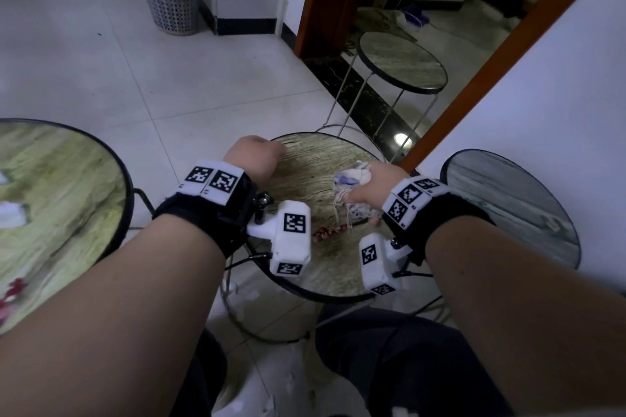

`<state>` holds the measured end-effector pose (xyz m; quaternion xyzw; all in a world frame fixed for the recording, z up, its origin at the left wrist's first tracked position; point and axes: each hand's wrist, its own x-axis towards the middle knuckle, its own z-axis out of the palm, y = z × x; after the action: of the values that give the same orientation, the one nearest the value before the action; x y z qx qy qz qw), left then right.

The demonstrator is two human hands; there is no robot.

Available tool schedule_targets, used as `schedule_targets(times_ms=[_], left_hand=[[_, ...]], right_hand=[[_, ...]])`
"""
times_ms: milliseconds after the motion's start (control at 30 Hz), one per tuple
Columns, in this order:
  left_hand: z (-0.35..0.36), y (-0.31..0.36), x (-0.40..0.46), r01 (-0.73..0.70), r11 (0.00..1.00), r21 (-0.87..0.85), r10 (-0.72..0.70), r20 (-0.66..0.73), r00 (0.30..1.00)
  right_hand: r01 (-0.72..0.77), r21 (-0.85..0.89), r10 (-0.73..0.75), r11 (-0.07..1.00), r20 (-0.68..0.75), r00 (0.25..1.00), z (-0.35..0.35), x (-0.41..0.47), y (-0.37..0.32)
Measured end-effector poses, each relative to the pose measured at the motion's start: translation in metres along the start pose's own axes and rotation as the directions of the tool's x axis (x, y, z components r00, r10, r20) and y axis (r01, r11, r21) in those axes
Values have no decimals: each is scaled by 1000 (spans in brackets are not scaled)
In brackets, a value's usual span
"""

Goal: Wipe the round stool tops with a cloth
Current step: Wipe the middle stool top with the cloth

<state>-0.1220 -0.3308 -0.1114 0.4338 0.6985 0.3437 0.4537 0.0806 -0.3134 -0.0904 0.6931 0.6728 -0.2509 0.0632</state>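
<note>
A round stool top (305,162) with a wood-grain pattern and a dark rim stands right in front of me. My right hand (372,186) grips a crumpled white and blue cloth (349,179) and presses it on the right part of this top. My left hand (252,154) lies on the far left edge of the same top with its fingers curled over the rim. Three more round stools are in view: one at the left (61,196), one at the right (515,200) and one farther back (403,61). Both wrists wear black bands with white marker blocks.
A small reddish-brown scrap (330,231) lies on the near part of the middle stool top. A waste basket (172,0) full of rubbish stands at the back left on the tiled floor. A brown door frame (501,54) and a white wall are at the right. My knees are below.
</note>
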Motion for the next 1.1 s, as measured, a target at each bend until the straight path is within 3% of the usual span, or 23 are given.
schedule_targets(times_ms=[700,1100], left_hand=[[-11,-7,22,50,976,-213,-63,-51,997],[-13,-12,29,78,970,-232,-95,-61,994]], right_hand=[[60,77,-58,995,-22,998,-11,48,-25],[110,143,-103,984,-58,993,-13,68,-34]])
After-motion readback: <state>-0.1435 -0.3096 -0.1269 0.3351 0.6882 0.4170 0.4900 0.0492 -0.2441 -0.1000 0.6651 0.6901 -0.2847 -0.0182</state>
